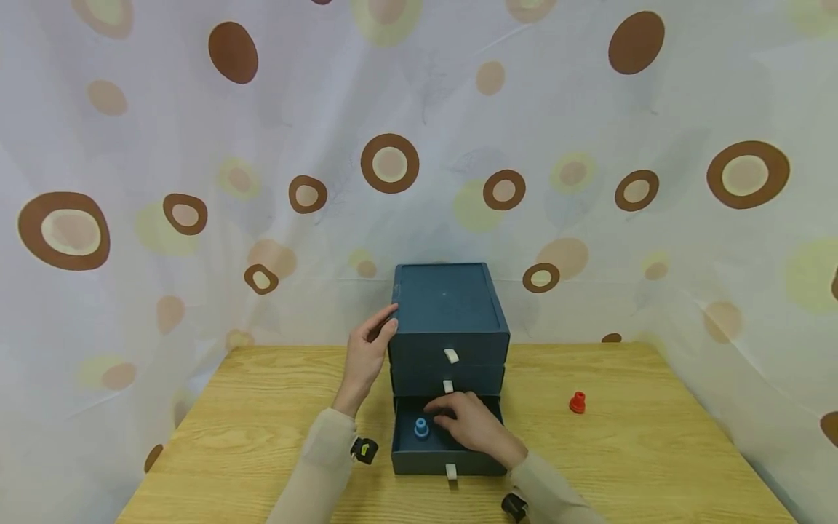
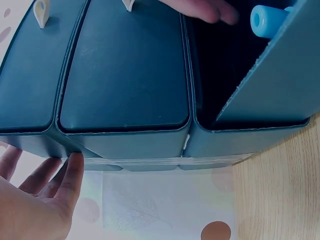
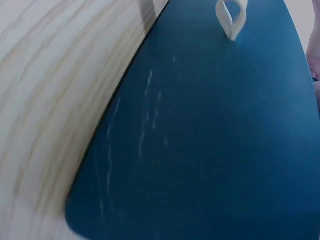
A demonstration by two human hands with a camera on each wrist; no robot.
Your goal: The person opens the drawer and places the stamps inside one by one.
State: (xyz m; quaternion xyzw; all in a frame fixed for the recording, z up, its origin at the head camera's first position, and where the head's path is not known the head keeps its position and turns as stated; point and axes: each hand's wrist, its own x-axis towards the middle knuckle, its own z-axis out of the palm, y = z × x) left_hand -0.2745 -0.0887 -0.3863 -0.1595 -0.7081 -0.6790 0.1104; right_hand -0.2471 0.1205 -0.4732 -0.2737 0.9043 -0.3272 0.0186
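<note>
A dark blue cabinet of stacked drawers (image 1: 452, 298) stands on the wooden table, its bottom drawer (image 1: 419, 463) pulled out. Inside that drawer, towards the left, is a small light-blue stepped piece (image 1: 422, 429) with a hole in its top. My right hand (image 1: 476, 423) reaches over the drawer's right side, fingers loosely bent just right of the piece, nothing visible between them. My left hand (image 1: 366, 360) rests its fingertips on the cabinet's left side, fingers fairly straight in the left wrist view. The right wrist view mostly shows the drawer front (image 3: 210, 140) and its white loop pull (image 3: 232, 20).
A small red stepped piece (image 1: 577, 402) stands on the table (image 1: 622, 451) right of the cabinet. White pull tabs (image 1: 451, 356) hang from the closed upper drawers. A spotted curtain (image 1: 445, 109) hangs close behind the cabinet.
</note>
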